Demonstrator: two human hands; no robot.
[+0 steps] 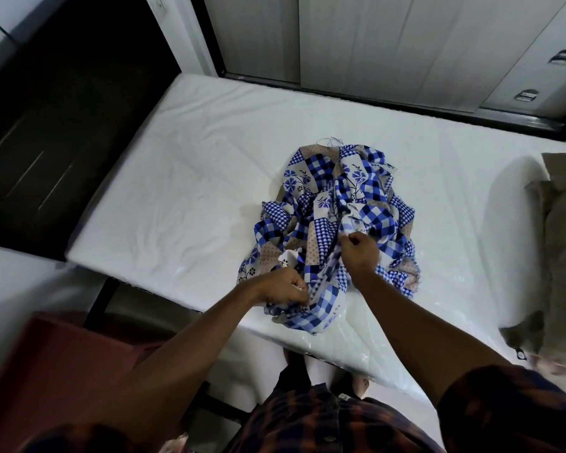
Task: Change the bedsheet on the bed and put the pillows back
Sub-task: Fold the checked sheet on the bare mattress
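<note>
Bedsheet (337, 217), blue-checked with flower patches, is lying bunched in a heap on the bare white mattress (177, 178), toward the mattress's near edge, with one fold spilling over that edge. Nearest, at the mattress's near edge, the left hand (285, 287) is pinching a gathered stretch of hem, its grip curled tight around the cloth. Just farther in over the mattress, the right hand (356, 253) is pinching another stretch of hem, thumb and fingers pressed together on it. Both hands are probably working along the border to find a corner, since the heap cannot be spread until an edge is sorted out. The cloth is likely sitting mid-mattress so that it can be thrown open either way. At the mattress's right end, a grey-brown pillow (562, 240) is lying aside, apparently kept off the sleeping surface until the sheet is laid. Beyond the mattress's far edge, white wardrobe doors (389, 37) are standing closed. Judging by the bare mattress, spreading and tucking are yet to come, then the pillows.
</note>
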